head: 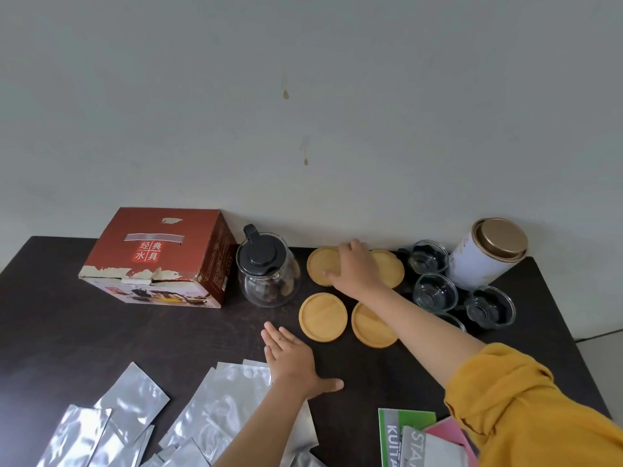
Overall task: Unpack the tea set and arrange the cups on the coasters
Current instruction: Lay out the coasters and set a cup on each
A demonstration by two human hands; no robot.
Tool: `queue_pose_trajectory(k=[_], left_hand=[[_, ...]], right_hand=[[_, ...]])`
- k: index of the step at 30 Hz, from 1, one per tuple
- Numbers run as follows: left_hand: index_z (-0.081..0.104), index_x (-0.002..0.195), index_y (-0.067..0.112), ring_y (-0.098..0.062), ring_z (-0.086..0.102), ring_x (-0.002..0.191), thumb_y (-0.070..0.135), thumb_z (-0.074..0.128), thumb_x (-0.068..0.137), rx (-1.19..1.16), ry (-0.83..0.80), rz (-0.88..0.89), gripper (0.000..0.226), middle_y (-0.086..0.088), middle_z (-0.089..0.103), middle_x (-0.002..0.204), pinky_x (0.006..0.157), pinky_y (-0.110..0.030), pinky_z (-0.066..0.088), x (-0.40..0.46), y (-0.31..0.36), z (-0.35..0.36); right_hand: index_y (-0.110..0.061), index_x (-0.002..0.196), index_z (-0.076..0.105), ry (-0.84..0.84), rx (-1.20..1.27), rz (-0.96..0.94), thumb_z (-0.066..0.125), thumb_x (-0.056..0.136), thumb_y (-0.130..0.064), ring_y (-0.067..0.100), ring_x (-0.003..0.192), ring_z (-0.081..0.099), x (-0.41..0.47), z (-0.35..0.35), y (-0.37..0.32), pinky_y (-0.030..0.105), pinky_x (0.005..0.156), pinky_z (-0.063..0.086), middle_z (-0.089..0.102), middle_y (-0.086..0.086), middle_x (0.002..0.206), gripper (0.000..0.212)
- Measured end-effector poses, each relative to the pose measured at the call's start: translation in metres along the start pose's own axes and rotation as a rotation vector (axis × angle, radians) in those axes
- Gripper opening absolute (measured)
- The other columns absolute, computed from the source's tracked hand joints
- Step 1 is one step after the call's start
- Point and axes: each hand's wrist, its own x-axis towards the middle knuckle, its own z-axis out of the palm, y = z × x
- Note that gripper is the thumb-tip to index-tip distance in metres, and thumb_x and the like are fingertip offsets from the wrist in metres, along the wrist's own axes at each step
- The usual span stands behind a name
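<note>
Several round wooden coasters lie on the dark table [101,335]: two at the back [320,262] [391,266] and two nearer me [323,316] [371,326]. My right hand [354,267] rests with straight fingers across the two back coasters. My left hand [291,358] lies flat on the table, fingers spread, below the coasters. Several small glass cups stand to the right [428,257] [435,293] [490,306]; one more is partly hidden behind my right forearm. A glass teapot [268,271] with a black lid stands left of the coasters, beside the red tea set box [161,257].
A white tin [488,254] with a bronze lid stands at the back right against the wall. Several silver foil pouches [209,409] are scattered at the front left. Green, grey and pink packets [421,436] lie at the front right edge.
</note>
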Motion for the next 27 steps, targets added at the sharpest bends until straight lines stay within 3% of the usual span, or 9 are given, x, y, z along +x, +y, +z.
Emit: queue_pose_trajectory(k=[6, 9, 13, 15, 20, 27], left_hand=[[-0.022, 0.136, -0.016, -0.05, -0.02, 0.138, 0.076, 0.069, 0.056, 0.014, -0.011, -0.01, 0.152, -0.04, -0.03, 0.141, 0.118, -0.049, 0.005, 0.001, 0.002, -0.002], [-0.021, 0.137, -0.016, -0.051, -0.019, 0.138, 0.076, 0.069, 0.056, 0.015, -0.002, -0.009, 0.152, -0.041, -0.029, 0.142, 0.118, -0.049, 0.006, 0.0, 0.002, -0.002], [-0.02, 0.137, -0.016, -0.051, -0.018, 0.138, 0.077, 0.069, 0.056, 0.019, 0.009, -0.011, 0.152, -0.041, -0.027, 0.143, 0.118, -0.048, 0.007, 0.0, 0.001, -0.001], [-0.02, 0.137, -0.016, -0.051, -0.017, 0.139, 0.077, 0.069, 0.055, 0.02, 0.008, -0.012, 0.152, -0.04, -0.028, 0.143, 0.118, -0.048, 0.007, 0.0, 0.002, -0.002], [-0.021, 0.137, -0.015, -0.051, -0.018, 0.138, 0.077, 0.069, 0.055, 0.017, 0.003, -0.015, 0.153, -0.04, -0.029, 0.143, 0.118, -0.049, 0.007, 0.001, 0.002, -0.001], [-0.022, 0.136, -0.015, -0.051, -0.019, 0.138, 0.076, 0.07, 0.056, 0.014, 0.0, -0.012, 0.152, -0.04, -0.029, 0.142, 0.118, -0.049, 0.007, 0.002, 0.002, 0.0]], right_hand=[[-0.006, 0.11, 0.055, 0.017, -0.138, 0.072, 0.055, 0.09, -0.036, 0.028, 0.108, 0.048, -0.019, -0.048, 0.055, 0.032, 0.071, 0.042, 0.056, 0.011, 0.11, 0.036], [-0.006, 0.105, 0.053, 0.012, -0.184, 0.218, 0.056, 0.089, -0.033, 0.03, 0.109, 0.046, -0.026, -0.07, 0.082, 0.034, 0.073, 0.04, 0.056, 0.012, 0.109, 0.032], [-0.003, 0.119, 0.051, -0.121, -0.271, 0.365, 0.059, 0.088, -0.043, 0.035, 0.117, 0.046, -0.025, -0.08, 0.101, 0.038, 0.091, 0.041, 0.054, 0.016, 0.121, 0.051], [-0.002, 0.119, 0.052, -0.176, -0.275, 0.37, 0.059, 0.088, -0.043, 0.035, 0.117, 0.048, -0.024, -0.077, 0.105, 0.038, 0.094, 0.04, 0.055, 0.017, 0.121, 0.052], [-0.002, 0.111, 0.052, -0.224, -0.191, 0.433, 0.064, 0.085, -0.031, 0.036, 0.118, 0.044, -0.018, -0.075, 0.104, 0.033, 0.085, 0.039, 0.054, 0.018, 0.118, 0.041], [-0.004, 0.112, 0.053, -0.127, -0.301, 0.393, 0.071, 0.073, -0.046, 0.034, 0.115, 0.046, -0.013, -0.081, 0.099, 0.036, 0.086, 0.042, 0.054, 0.015, 0.119, 0.06]])
